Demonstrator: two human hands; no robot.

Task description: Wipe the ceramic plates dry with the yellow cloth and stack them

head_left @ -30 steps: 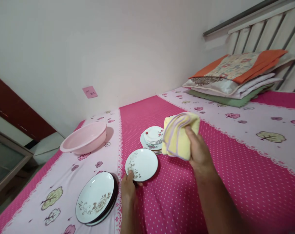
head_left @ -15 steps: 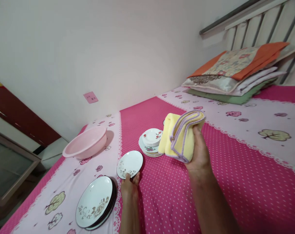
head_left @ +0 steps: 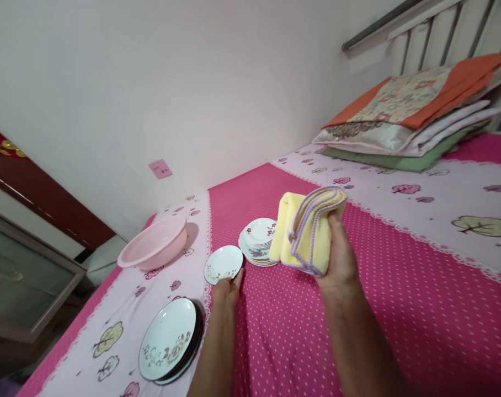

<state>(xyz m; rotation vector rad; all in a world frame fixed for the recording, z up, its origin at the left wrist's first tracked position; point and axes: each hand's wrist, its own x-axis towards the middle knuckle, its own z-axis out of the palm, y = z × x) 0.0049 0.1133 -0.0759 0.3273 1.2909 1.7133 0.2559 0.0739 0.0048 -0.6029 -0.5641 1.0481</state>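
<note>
My left hand [head_left: 227,289] is closed on the near edge of a small white plate [head_left: 223,263] with a floral pattern and dark rim. Some of its fingers are hidden under or behind the plate. My right hand [head_left: 340,253] grips a folded yellow towel [head_left: 304,231] with purple edging, held up above the bed. Just past the small plate, partly covered by the towel, stands a stack of white plates [head_left: 259,231] with red flowers on the top one. A stack of larger dark-rimmed plates [head_left: 168,339] lies to the left of my left forearm.
A pink basin [head_left: 153,242] sits on the bed's left side near the wall. Folded bedding and pillows [head_left: 416,118] are piled at the upper right by the white headboard [head_left: 461,41]. The bedspread [head_left: 283,336] is pink with dots and printed trees.
My left hand and the small plate have moved slightly away from me, nearer the flowered stack. My right hand keeps holding the towel in the same pose. The view has shifted a little.
</note>
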